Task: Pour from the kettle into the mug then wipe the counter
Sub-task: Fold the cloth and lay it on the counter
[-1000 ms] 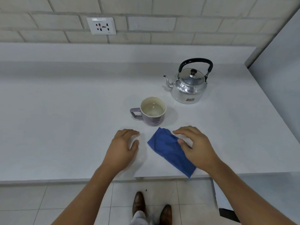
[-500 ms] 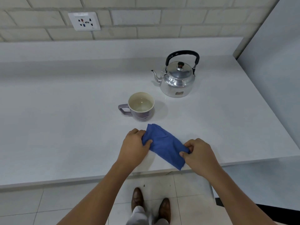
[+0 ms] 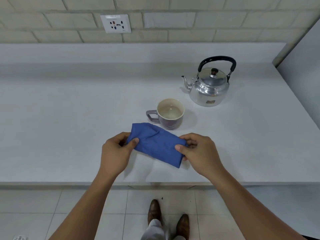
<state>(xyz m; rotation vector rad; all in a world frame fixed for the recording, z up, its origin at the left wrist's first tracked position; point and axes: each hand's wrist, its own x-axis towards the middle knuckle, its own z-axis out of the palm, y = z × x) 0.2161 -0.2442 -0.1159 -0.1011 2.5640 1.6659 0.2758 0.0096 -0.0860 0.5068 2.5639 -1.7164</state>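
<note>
A folded blue cloth (image 3: 155, 144) is held just above the white counter (image 3: 69, 118), near its front edge. My left hand (image 3: 116, 153) pinches the cloth's left end and my right hand (image 3: 199, 153) pinches its right end. Just behind the cloth stands a purple mug (image 3: 170, 114) with a cream inside and clear liquid in it, handle pointing left. A shiny metal kettle (image 3: 209, 87) with a black handle stands upright behind the mug to the right, spout pointing left.
A brick wall with a power socket (image 3: 115, 23) rises behind the counter's raised back ledge. A grey side panel (image 3: 304, 66) bounds the counter at the right. Tiled floor and my brown shoes (image 3: 168, 220) show below the counter edge.
One second ago both hands rested by the cloth lying flat. They then took hold of its two ends, and now hold it lifted and turned more crosswise in front of the mug.
</note>
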